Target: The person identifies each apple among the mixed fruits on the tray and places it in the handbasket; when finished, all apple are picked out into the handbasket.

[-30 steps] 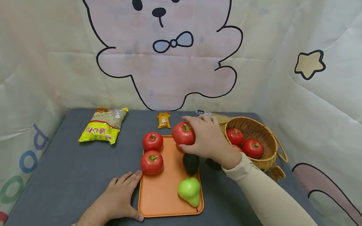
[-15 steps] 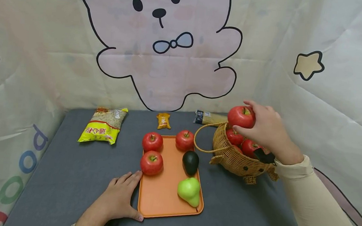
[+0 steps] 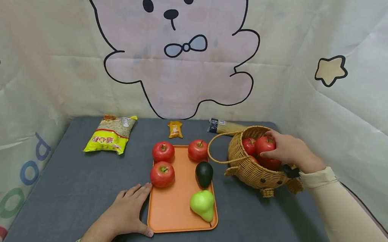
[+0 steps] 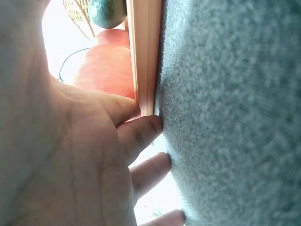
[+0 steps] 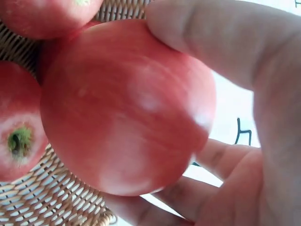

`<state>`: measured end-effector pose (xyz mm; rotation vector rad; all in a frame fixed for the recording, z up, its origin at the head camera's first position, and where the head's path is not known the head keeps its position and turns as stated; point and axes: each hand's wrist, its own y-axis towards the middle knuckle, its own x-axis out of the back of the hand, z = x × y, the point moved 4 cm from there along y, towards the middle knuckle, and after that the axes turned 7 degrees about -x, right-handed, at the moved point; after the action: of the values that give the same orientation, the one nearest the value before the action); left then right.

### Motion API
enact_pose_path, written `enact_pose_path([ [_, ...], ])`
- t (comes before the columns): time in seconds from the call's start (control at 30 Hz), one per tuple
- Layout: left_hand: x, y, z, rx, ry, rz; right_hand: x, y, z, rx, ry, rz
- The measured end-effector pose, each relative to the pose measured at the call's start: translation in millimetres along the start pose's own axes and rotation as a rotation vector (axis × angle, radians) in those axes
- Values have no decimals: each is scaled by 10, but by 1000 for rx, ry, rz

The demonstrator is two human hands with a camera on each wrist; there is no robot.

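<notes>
My right hand grips a red apple inside the wicker basket. In the right wrist view, thumb and fingers curl round this apple, and other apples lie against it. My left hand rests at the left side of an orange tray, fingers extended and spread, the thumb near its lower corner. The left wrist view shows fingertips touching the tray's side wall and the grey cloth. The tray carries three red apples, a dark avocado and a green pear.
A yellow snack bag lies at the back left. Behind the tray is a small orange packet. A long pack of noodles lies behind the basket, whose handle leans towards the tray.
My right hand has carried the apple from above the tray's far right corner rightwards and down into the basket. The basket's handle has swung left towards the tray. The left hand has not moved.
</notes>
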<state>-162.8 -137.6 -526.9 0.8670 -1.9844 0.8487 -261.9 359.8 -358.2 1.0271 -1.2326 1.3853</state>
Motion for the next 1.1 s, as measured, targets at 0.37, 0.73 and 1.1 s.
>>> enact_pose_path([
  [0.37, 4, -9, 2, -5, -5, -4, -107, 74, 45, -22, 85, 88],
  [0.73, 5, -10, 20, -15, -7, -11, -89, 165, 125, 13, -35, 96],
  [1.1, -12, -4, 7, -29, -7, -22, 115, -144, 1441, 341, -78, -342],
])
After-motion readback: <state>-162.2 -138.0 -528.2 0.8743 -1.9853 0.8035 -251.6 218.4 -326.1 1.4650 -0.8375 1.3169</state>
